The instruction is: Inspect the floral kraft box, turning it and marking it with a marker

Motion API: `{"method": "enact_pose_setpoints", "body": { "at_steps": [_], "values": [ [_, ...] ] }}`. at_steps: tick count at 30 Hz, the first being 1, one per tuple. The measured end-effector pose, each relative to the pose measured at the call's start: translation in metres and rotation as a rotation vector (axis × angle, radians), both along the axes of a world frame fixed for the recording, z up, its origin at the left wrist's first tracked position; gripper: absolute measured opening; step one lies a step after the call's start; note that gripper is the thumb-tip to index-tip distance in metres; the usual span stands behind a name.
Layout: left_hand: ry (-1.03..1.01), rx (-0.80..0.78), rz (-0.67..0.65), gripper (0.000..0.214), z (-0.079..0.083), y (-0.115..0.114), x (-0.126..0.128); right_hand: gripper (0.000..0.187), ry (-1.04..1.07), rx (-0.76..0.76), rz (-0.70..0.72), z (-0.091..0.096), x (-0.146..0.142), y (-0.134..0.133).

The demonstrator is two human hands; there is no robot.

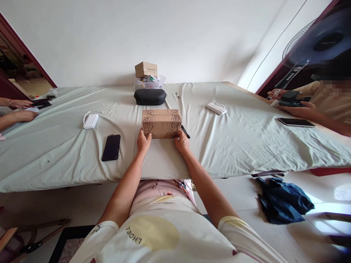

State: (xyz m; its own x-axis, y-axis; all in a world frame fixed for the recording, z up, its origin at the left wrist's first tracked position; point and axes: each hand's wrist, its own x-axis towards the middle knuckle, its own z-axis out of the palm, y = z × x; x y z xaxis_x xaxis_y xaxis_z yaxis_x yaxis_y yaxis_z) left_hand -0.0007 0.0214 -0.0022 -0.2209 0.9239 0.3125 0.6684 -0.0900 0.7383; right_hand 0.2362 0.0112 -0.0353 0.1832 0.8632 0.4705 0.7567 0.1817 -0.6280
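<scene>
Cardboard box (161, 123), printed with line drawings, resting on the sheet-covered table (233, 138) straight ahead of the body; long axis running left to right, parallel to the near table edge. Left hand (143, 141) closed on the near left lower corner, right hand (182, 141) closed on the near right lower corner, so box just beyond both grips and equally near each. Black marker (185, 131) just beside the box's right end, by the right fingertips. Black phone (111, 147) apart to the left.
</scene>
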Motion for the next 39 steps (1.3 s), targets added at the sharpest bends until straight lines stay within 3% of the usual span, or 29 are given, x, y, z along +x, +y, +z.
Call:
{"method": "enact_pose_setpoints", "body": {
  "at_steps": [3, 13, 21, 28, 34, 39],
  "values": [
    [0.051, -0.049, -0.001, 0.049, -0.004, 0.004, -0.002, 0.053, 0.010, 0.015, 0.007, -0.001, 0.000, 0.001],
    [0.035, 0.008, -0.004, 0.049, -0.008, 0.007, -0.005, 0.050, 0.085, 0.075, -0.038, -0.003, 0.000, 0.006],
    [-0.103, 0.313, -0.017, 0.055, -0.015, 0.010, -0.005, 0.045, 0.316, 0.251, -0.031, 0.009, -0.001, 0.001],
    [-0.115, 0.537, -0.053, 0.050, -0.009, 0.002, -0.005, 0.034, 0.434, 0.466, -0.001, 0.029, -0.009, -0.015],
    [0.029, 0.589, -0.081, 0.043, -0.006, -0.001, -0.002, 0.024, 0.345, 0.464, -0.060, 0.033, -0.009, -0.018],
    [0.225, 0.543, -0.055, 0.040, 0.000, -0.007, 0.006, 0.025, 0.080, 0.520, -0.176, 0.034, -0.008, -0.019]
  ]
}}
